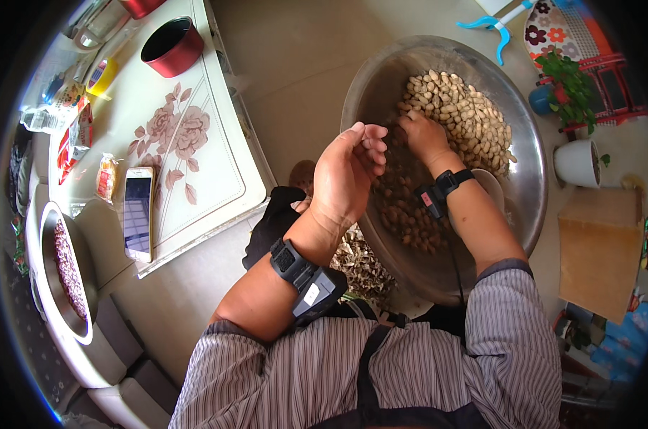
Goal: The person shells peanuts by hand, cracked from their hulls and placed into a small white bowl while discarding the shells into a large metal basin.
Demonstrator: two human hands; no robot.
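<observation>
A large stainless steel basin (530,161) lies before me with peanuts in their shells. Pale unshelled peanuts (458,112) are heaped on its far right side, and darker ones (409,214) lie in shadow nearer me. My right hand (424,137) reaches into the basin, its fingertips at the left edge of the pale heap; whether they pinch a peanut is hidden. Above the basin's left rim, my left hand (348,171) is raised with curled fingers, and its palm is mostly hidden. Under my right forearm a pale bowl (490,187) shows partly inside the basin.
Empty peanut shells (361,263) are piled below the basin's left rim. The table (222,177) at left bears a smartphone (139,214), a red pot (172,47) and a tape roll (103,76). A bowl of small reddish pieces (69,273) stands far left. Potted plants (577,163) and a cardboard box (600,252) stand right.
</observation>
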